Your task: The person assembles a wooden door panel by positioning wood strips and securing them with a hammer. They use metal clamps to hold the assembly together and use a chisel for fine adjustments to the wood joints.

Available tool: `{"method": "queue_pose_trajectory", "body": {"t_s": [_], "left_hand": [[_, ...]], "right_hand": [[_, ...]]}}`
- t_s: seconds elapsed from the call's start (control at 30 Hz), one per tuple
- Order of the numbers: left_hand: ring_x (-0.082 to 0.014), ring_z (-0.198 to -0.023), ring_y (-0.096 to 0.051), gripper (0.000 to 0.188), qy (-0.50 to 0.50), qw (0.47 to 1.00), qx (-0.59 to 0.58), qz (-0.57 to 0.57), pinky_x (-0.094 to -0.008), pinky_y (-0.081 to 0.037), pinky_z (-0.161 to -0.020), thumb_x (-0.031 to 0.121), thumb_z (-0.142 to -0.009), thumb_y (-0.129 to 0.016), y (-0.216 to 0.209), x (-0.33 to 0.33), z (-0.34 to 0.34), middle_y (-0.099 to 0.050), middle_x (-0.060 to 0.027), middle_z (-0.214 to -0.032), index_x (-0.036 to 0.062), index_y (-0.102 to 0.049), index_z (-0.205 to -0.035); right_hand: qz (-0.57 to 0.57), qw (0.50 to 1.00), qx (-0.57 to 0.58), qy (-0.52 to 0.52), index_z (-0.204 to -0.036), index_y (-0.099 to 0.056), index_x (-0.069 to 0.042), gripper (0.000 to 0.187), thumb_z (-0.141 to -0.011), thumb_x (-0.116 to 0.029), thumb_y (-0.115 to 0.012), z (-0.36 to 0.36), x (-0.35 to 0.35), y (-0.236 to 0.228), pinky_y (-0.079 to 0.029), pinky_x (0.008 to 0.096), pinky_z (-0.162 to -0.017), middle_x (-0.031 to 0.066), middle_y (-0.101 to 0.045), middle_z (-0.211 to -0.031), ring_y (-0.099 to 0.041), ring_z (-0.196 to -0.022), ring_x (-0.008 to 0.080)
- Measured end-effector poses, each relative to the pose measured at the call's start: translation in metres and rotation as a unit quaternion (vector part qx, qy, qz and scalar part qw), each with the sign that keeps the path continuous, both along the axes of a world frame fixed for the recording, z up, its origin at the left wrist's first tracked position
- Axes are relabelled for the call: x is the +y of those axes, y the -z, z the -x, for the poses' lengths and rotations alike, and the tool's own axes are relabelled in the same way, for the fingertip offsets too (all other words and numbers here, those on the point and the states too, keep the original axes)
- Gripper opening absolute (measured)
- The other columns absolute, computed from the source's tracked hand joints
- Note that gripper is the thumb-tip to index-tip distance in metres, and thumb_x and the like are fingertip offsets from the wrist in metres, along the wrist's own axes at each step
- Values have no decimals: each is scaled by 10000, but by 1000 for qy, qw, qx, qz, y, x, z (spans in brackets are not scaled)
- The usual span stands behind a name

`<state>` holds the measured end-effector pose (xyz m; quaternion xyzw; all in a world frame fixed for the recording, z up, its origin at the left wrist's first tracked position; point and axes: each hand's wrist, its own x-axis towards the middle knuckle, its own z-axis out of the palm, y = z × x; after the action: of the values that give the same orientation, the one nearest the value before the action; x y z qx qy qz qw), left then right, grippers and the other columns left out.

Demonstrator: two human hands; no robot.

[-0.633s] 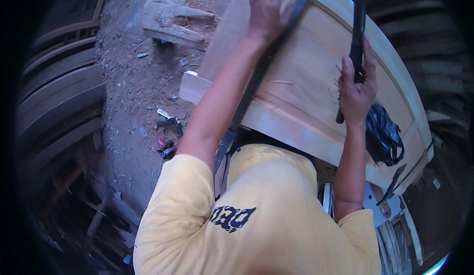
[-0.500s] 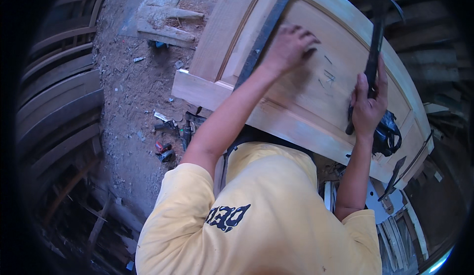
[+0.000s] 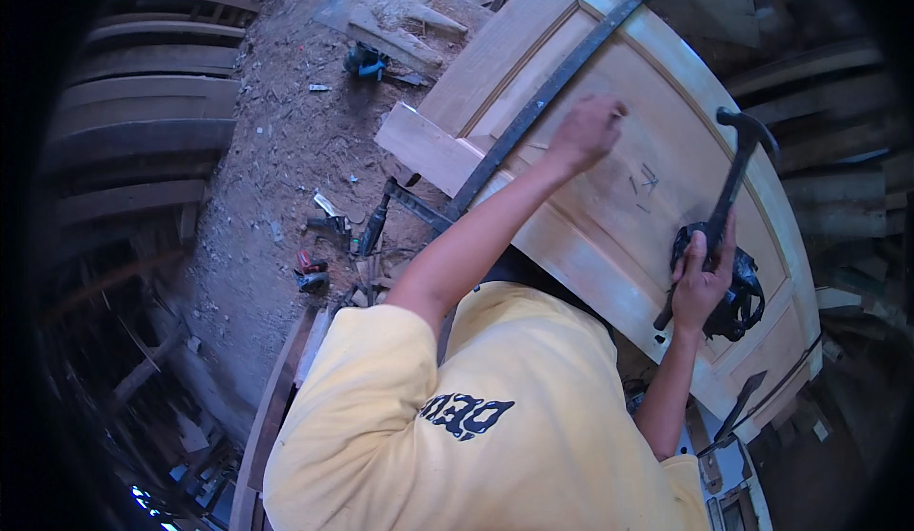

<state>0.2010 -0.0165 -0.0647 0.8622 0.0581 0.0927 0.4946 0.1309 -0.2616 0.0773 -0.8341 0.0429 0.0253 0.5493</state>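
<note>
A black claw hammer [image 3: 728,183] stands raised in my right hand [image 3: 700,288], its fingers wrapped round the lower handle and its head upward and away from me. My left hand [image 3: 590,134] hovers over the panelled wooden door [image 3: 647,83] with curled fingers pressed together. Whatever they may pinch is too small and blurred to name. Several loose nails [image 3: 647,180] lie on the door's panel between my hands. A long dark metal bar clamp [image 3: 547,102] crosses the door beside my left hand. Right behind my right hand rests a black plastic bag [image 3: 747,298].
On the dirt floor to the left lie power tools, among them a black drill-like tool [image 3: 374,226] and a red-and-black one [image 3: 309,269]. A low wooden stand [image 3: 405,31] with a blue-green power tool [image 3: 367,60] is farther off. Stacked curved boards [image 3: 157,98] line the left side.
My left hand has drawn its spread fingers together, staying above the door. The hammer remains in my right hand, its head lower in view. The whole view has shifted and turned.
</note>
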Motion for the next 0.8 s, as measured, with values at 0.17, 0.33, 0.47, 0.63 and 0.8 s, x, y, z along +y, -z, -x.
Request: {"method": "queue_pose_trajectory", "body": {"t_s": [0.17, 0.33, 0.47, 0.63, 0.8], "left_hand": [[-222, -960, -736, 233, -142, 979, 11, 147, -328, -571, -845, 187, -932, -771, -13, 94, 36, -783, -82, -1073, 65, -787, -1129], [-169, -941, -737, 203, -169, 966, 35, 194, -275, -563, -828, 186, -956, -775, 9, 152, -15, -803, -72, -1107, 114, -833, -1137], [-185, -910, -748, 188, -176, 975, -137, -16, -308, -572, -829, 246, -963, -772, 38, 194, -113, -811, -107, -1001, 116, -849, -1074], [-259, -1037, -735, 290, -158, 983, -39, 79, -406, -560, -896, 211, -960, -727, 63, 205, -192, -803, -104, -1065, 111, -766, -1229], [-287, -942, -738, 180, -155, 982, -81, 73, -406, -569, -862, 154, -913, -755, 79, 209, -206, -764, -152, -962, 41, -754, -1053]], "right_hand": [[-28, 995, 63, -74, -1644, -414, -178, 608, -1079, -95, -621, -8, 39, 13, -385, 202, -458, -30, -570, -813, -452, -551, 31], [-34, 987, 106, -115, -1639, -429, -186, 611, -1071, -102, -637, -28, 82, 25, -385, 198, -451, -37, -542, -769, -461, -525, 25], [-45, 983, 128, -123, -1625, -467, -182, 619, -1048, -126, -686, -55, 118, 32, -400, 216, -494, -58, -545, -798, -464, -556, 32], [-30, 987, 121, -101, -1629, -460, -178, 626, -1048, -123, -685, -94, 150, 45, -394, 214, -493, -55, -543, -795, -468, -562, 31], [3, 991, 86, -99, -1631, -458, -182, 622, -1051, -131, -679, -125, 167, 63, -399, 216, -496, -41, -556, -792, -479, -567, 32]]}}
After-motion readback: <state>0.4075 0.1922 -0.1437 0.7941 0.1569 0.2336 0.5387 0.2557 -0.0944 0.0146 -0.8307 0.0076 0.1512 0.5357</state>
